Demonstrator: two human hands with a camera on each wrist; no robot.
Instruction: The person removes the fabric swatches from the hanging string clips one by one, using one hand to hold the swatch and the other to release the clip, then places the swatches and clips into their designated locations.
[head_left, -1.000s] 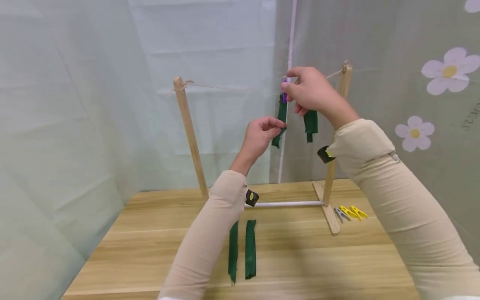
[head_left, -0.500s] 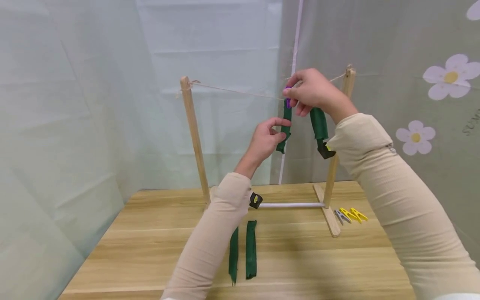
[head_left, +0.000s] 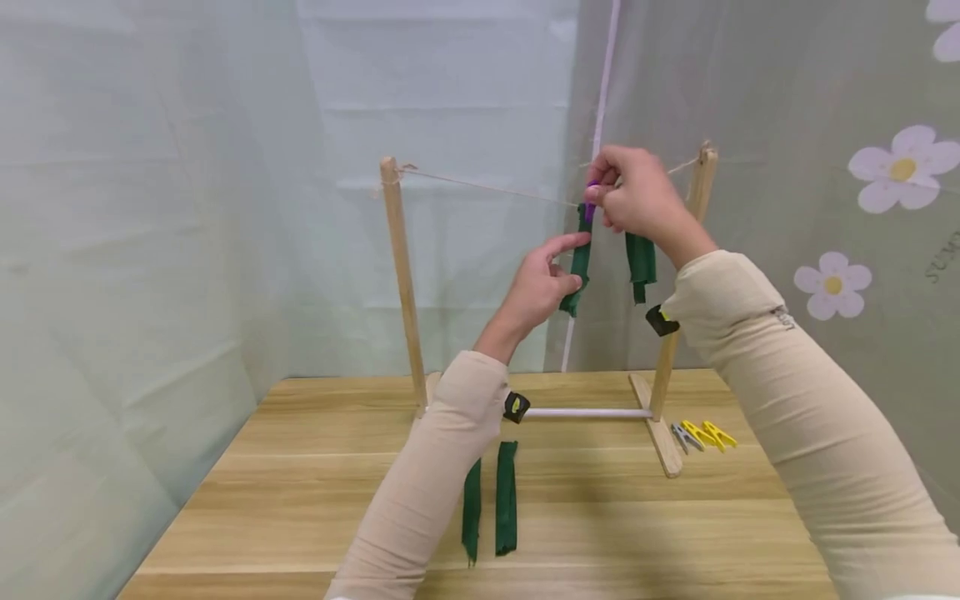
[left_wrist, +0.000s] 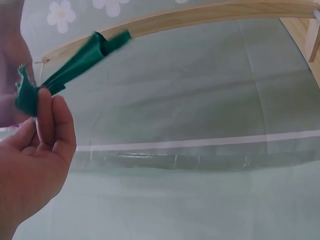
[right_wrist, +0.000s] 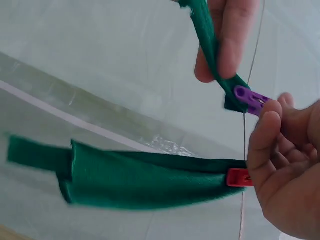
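Observation:
My right hand (head_left: 637, 190) pinches a purple clothespin (right_wrist: 251, 99) between thumb and fingers, up at the string (head_left: 495, 188). The clothespin's nose sits over the folded top of a green cloth strip (head_left: 581, 260) where it crosses the string. Lower down, my left hand (head_left: 542, 285) touches that strip, its index finger stretched across it and the thumb apart below. Beside it hangs a second green cloth strip (right_wrist: 140, 180), clipped by a red clothespin (right_wrist: 240, 177) close to my right fingers. Part of the purple clothespin is hidden by the right fingertips.
The string spans two wooden posts, the left post (head_left: 402, 275) and the right post (head_left: 701, 187), joined low by a white rod (head_left: 588, 413). Two green strips (head_left: 506, 500) lie on the table (head_left: 637, 533). A grey clothespin (head_left: 686, 437) and two yellow clothespins (head_left: 708, 435) lie at right.
The left index finger and thumb have spread from a pinch on the strip. The right hand stays on the purple clothespin at the string. The head view has shifted slightly.

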